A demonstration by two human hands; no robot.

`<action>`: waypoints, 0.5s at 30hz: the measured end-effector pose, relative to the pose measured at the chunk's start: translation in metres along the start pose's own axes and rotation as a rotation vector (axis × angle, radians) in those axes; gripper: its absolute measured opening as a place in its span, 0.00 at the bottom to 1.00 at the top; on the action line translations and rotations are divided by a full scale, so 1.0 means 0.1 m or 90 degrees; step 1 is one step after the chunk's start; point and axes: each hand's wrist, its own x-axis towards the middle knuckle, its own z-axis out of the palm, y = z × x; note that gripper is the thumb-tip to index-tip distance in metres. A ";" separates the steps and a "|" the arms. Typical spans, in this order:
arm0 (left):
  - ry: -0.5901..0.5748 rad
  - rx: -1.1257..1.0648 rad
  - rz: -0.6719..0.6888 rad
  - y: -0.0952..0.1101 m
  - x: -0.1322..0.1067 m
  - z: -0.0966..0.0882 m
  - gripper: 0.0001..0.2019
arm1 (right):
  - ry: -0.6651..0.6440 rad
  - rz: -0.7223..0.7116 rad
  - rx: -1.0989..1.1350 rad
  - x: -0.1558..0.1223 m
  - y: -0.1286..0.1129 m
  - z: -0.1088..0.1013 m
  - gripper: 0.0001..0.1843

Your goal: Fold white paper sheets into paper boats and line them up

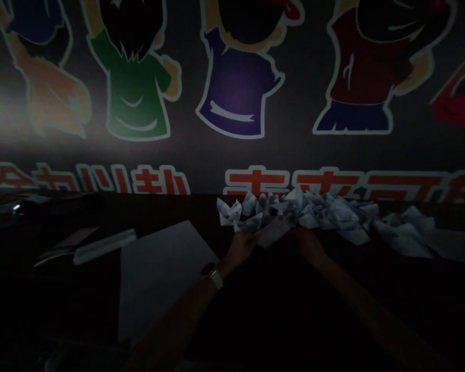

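A piece of folded white paper (272, 232) is held up just in front of a heap of folded paper boats (279, 206). My left hand (239, 249), with a watch (210, 269) on its wrist, pinches the paper's left corner between thumb and fingers. On the other side, my right hand (309, 246) is closed at the paper's right edge; its fingertips are dark and hard to make out. One paper boat (229, 212) stands at the heap's left end, and another boat (248, 223) lies just beyond my left hand.
A stack of white paper sheets (163, 279) lies left of my left arm. Farther left are a pale, long flat item (104, 247) and a dark object with a shiny end (21, 208). More folded paper (405, 232) lies at right. A painted wall (201, 155) rises behind the dark table.
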 end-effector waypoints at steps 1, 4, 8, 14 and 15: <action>-0.008 -0.078 -0.040 -0.02 0.01 0.01 0.12 | -0.015 0.024 0.044 0.01 -0.04 -0.02 0.28; -0.081 -0.318 -0.142 -0.06 0.02 0.02 0.14 | -0.106 0.113 0.192 -0.02 -0.15 -0.04 0.30; -0.180 -0.490 -0.241 -0.09 -0.02 -0.01 0.17 | -0.188 0.183 0.189 -0.10 -0.19 -0.03 0.20; -0.330 -0.603 -0.260 -0.10 -0.04 -0.07 0.20 | -0.183 0.155 0.101 -0.10 -0.17 -0.07 0.21; -0.352 -0.631 -0.260 -0.09 -0.04 -0.08 0.19 | -0.181 0.155 0.099 -0.09 -0.16 -0.09 0.21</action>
